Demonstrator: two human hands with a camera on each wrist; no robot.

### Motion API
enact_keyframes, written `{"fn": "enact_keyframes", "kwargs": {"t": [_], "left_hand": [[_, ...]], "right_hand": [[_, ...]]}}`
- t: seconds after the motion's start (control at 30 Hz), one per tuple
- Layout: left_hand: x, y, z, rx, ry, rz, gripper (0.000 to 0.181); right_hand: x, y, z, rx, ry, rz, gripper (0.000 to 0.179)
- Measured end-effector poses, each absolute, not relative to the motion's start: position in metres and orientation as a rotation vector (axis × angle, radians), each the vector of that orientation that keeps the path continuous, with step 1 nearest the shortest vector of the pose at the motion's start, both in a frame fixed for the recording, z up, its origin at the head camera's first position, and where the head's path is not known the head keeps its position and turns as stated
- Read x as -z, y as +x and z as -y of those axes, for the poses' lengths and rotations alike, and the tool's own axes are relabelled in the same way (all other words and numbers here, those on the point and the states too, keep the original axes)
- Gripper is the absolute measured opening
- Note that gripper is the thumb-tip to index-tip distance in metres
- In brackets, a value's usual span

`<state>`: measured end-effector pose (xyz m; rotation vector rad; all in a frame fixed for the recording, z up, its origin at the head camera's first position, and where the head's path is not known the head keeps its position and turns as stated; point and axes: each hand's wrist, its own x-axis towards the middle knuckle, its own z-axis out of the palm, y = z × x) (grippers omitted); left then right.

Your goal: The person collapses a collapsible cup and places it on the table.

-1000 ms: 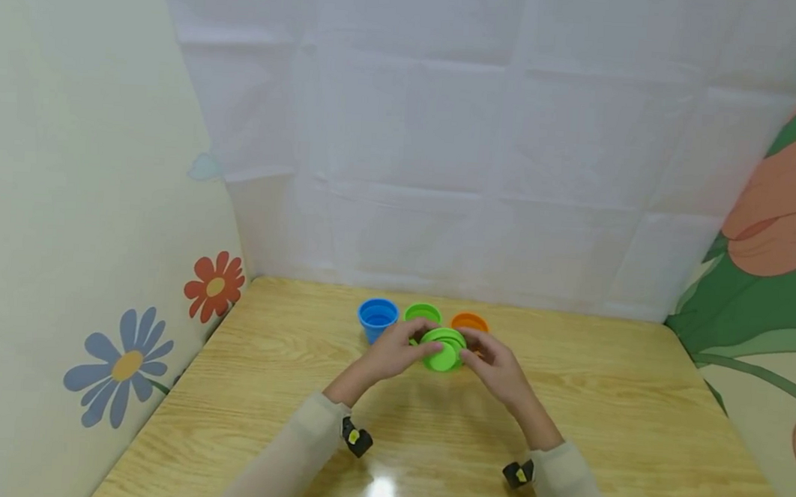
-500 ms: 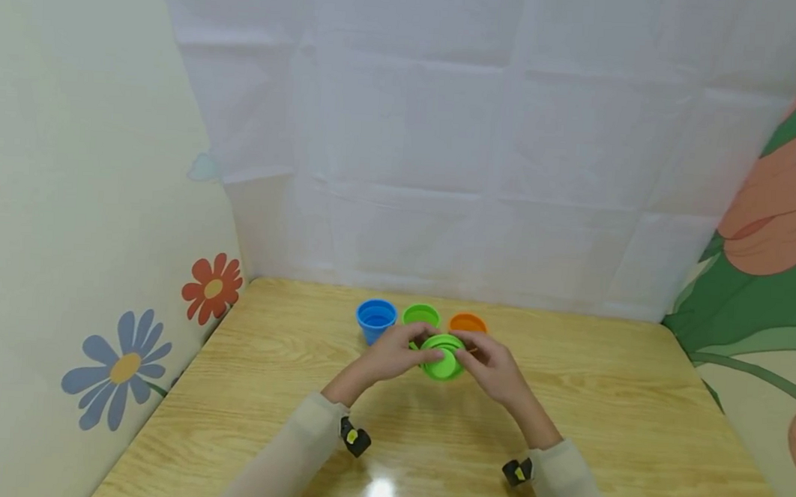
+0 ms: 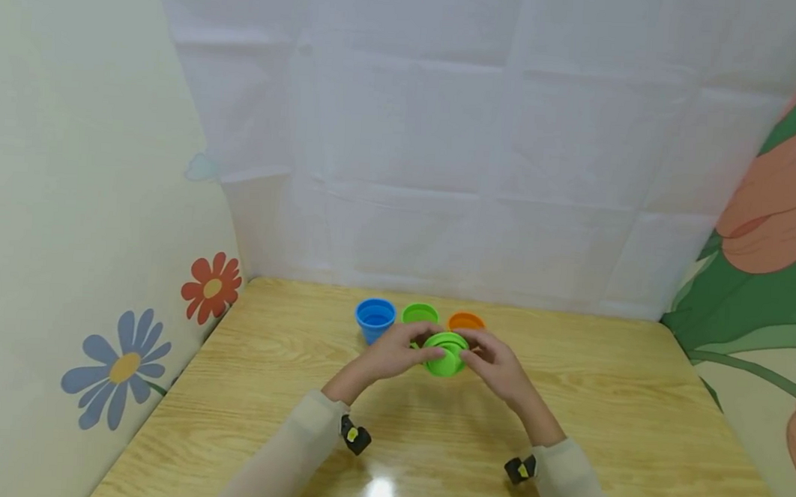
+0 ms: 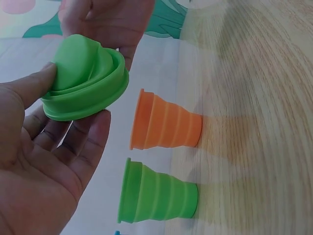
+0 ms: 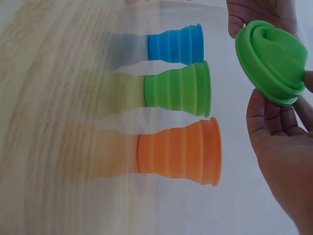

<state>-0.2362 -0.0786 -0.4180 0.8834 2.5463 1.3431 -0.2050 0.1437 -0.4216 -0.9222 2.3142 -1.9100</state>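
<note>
Pale, creased cloth (image 3: 404, 129) is hanging behind a wood-grained table (image 3: 593, 386), and I'm following two bare hands from afar. Taking the held green cup (image 4: 85, 81) as the clock's centre in the head view, a blue cup (image 3: 375, 319) is standing upright at ten, a second green cup (image 4: 159, 193) at eleven and an orange cup (image 4: 168, 120) at one, all apart from it. From nine, the left hand (image 3: 392, 351) is gripping the held cup, thumb against its raised, folded part, fingers curling under the rim; from three, the right hand (image 3: 500, 368) is clamping it likewise. That cup is hovering clear of the table, partly collapsed, its base leaning askew. For handling such soft-looking walls well, I'd be bracing the rim evenly at both sides, pressing around the fold little by little, and avoiding squeezing the rim out of round.
</note>
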Motion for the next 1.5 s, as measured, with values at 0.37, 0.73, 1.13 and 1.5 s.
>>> {"fn": "enact_keyframes", "kwargs": {"t": [0.37,0.73,1.13,1.5], "left_hand": [[0.418,-0.235,0.078,-1.503,0.802,-2.506,0.035],[0.417,-0.235,0.076,-1.431,0.77,-2.479,0.04],[0.415,-0.232,0.076,-1.558,0.753,-2.379,0.041],[0.421,-0.236,0.077,-1.573,0.717,-2.321,0.056]], "right_hand": [[0.436,-0.215,-0.144,1.959,-0.862,-2.292,0.038],[0.444,-0.22,-0.146,1.968,-0.838,-2.246,0.045],[0.446,-0.22,-0.15,2.006,-0.846,-2.162,0.047],[0.447,-0.221,-0.156,1.893,-0.922,-2.154,0.053]]}}
